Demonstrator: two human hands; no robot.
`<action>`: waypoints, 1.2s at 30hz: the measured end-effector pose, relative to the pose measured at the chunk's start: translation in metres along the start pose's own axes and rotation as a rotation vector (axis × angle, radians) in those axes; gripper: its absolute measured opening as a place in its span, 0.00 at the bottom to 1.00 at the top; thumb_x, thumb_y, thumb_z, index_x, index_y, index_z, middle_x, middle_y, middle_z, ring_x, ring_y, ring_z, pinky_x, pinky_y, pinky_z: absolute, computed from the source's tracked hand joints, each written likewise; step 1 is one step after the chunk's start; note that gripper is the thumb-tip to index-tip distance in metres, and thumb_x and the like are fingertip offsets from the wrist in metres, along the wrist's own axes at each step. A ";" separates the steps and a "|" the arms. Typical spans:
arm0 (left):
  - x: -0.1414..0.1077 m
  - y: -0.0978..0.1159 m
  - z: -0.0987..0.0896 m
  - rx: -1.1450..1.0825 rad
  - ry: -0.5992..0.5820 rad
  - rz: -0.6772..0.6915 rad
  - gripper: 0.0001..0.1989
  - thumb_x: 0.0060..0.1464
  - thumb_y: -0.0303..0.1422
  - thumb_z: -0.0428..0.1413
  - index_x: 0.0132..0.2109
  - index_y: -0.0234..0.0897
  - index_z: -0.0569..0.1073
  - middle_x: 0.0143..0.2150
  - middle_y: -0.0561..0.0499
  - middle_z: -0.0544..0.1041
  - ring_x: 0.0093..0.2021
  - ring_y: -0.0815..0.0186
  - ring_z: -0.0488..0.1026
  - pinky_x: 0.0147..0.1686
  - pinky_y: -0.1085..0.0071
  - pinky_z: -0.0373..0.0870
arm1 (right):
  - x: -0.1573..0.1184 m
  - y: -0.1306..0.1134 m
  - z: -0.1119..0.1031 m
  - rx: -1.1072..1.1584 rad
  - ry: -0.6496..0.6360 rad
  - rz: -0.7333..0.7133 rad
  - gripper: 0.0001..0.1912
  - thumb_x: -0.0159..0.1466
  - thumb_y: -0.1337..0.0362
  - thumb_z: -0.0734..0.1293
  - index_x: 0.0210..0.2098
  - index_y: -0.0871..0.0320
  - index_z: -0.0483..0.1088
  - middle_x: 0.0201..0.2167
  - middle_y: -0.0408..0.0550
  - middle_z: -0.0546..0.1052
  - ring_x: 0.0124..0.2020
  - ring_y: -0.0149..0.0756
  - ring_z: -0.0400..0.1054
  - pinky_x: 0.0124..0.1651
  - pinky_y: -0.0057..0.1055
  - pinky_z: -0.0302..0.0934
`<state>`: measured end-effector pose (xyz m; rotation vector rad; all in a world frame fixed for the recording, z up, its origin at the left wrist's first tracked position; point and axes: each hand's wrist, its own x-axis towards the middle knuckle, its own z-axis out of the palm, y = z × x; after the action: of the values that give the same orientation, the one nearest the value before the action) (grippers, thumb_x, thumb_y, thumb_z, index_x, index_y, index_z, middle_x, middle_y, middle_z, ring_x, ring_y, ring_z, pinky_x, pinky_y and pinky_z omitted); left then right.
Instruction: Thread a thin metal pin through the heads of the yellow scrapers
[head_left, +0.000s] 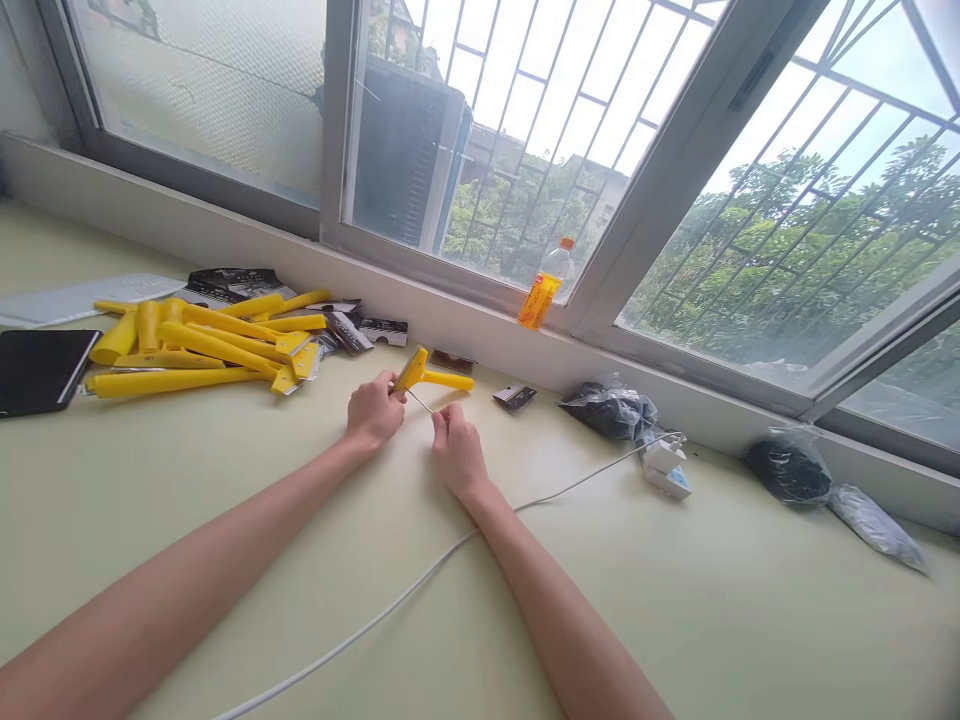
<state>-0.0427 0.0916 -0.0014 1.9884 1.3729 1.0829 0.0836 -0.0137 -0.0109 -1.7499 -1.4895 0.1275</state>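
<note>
My left hand (376,412) is closed around the head end of a yellow scraper (442,380), whose handle points right above the table. My right hand (457,447) is closed on a thin metal rod (420,402), which looks like a screwdriver shaft or hex key. The rod's far end reaches the scraper head beside my left fingers; its grip is hidden in my right fist. To the left lies a pile of yellow scrapers (214,345), some with metal blade plates showing.
A black tablet (45,370) is at the left. Small black packets (514,398) lie along the sill, where an orange drink bottle (541,300) stands. A white cable (420,585) runs under my right forearm to a charger (666,458). Bagged black items (787,468) are at right.
</note>
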 end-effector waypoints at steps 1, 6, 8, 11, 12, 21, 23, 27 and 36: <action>0.000 0.000 0.000 0.001 0.003 0.001 0.05 0.56 0.30 0.54 0.40 0.42 0.72 0.33 0.54 0.83 0.27 0.63 0.77 0.31 0.71 0.65 | 0.000 0.000 0.001 -0.034 -0.008 -0.002 0.11 0.72 0.57 0.53 0.34 0.52 0.57 0.25 0.43 0.70 0.25 0.38 0.62 0.30 0.29 0.49; 0.001 -0.001 0.001 0.014 0.017 0.005 0.05 0.55 0.29 0.54 0.40 0.42 0.71 0.33 0.54 0.83 0.27 0.63 0.77 0.30 0.71 0.64 | 0.000 -0.005 0.000 -0.089 -0.016 0.019 0.17 0.74 0.55 0.50 0.32 0.53 0.59 0.24 0.44 0.70 0.25 0.38 0.62 0.31 0.30 0.48; 0.000 -0.001 0.001 -0.005 0.016 -0.004 0.04 0.55 0.29 0.54 0.39 0.42 0.71 0.32 0.54 0.82 0.26 0.64 0.77 0.29 0.71 0.64 | -0.001 -0.007 -0.002 -0.064 -0.018 0.017 0.14 0.73 0.56 0.52 0.34 0.53 0.60 0.23 0.42 0.69 0.25 0.38 0.63 0.30 0.30 0.49; 0.000 -0.001 0.000 -0.037 0.009 -0.030 0.03 0.56 0.29 0.53 0.38 0.42 0.70 0.31 0.55 0.82 0.24 0.64 0.76 0.29 0.71 0.64 | -0.002 -0.007 -0.002 -0.028 -0.038 0.002 0.06 0.70 0.61 0.55 0.40 0.53 0.61 0.24 0.41 0.71 0.26 0.38 0.65 0.30 0.29 0.51; 0.001 -0.001 0.000 -0.044 0.009 -0.038 0.03 0.56 0.29 0.53 0.38 0.42 0.70 0.31 0.55 0.82 0.24 0.65 0.76 0.29 0.71 0.64 | -0.002 -0.007 -0.001 -0.019 -0.042 -0.010 0.05 0.69 0.63 0.55 0.41 0.53 0.61 0.26 0.42 0.72 0.27 0.38 0.66 0.31 0.30 0.52; 0.000 -0.001 0.002 0.004 0.014 0.009 0.04 0.56 0.28 0.54 0.37 0.42 0.68 0.32 0.54 0.82 0.26 0.64 0.76 0.29 0.71 0.63 | 0.003 0.002 0.001 0.061 0.087 -0.020 0.15 0.72 0.62 0.51 0.30 0.54 0.61 0.34 0.51 0.77 0.36 0.40 0.70 0.40 0.33 0.58; -0.001 -0.001 0.002 0.016 0.013 0.009 0.04 0.55 0.28 0.55 0.37 0.42 0.68 0.32 0.54 0.82 0.27 0.63 0.76 0.29 0.71 0.63 | 0.002 0.001 0.000 0.041 0.085 0.006 0.15 0.72 0.61 0.51 0.33 0.54 0.63 0.34 0.50 0.77 0.36 0.41 0.71 0.38 0.33 0.58; 0.001 -0.001 0.001 -0.035 0.006 -0.033 0.03 0.56 0.28 0.54 0.36 0.42 0.67 0.31 0.54 0.82 0.25 0.64 0.76 0.29 0.71 0.64 | 0.000 -0.003 0.001 0.040 0.009 0.034 0.08 0.71 0.60 0.55 0.44 0.53 0.62 0.27 0.43 0.73 0.28 0.41 0.68 0.33 0.31 0.55; 0.001 -0.002 0.001 -0.003 0.011 -0.036 0.04 0.56 0.29 0.54 0.39 0.42 0.69 0.34 0.52 0.83 0.28 0.62 0.78 0.31 0.70 0.66 | 0.001 -0.003 0.000 -0.066 -0.006 0.013 0.16 0.74 0.59 0.53 0.30 0.54 0.61 0.28 0.47 0.75 0.30 0.38 0.68 0.33 0.31 0.53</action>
<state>-0.0426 0.0938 -0.0030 1.9503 1.4066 1.0813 0.0820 -0.0130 -0.0086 -1.8132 -1.5018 0.0916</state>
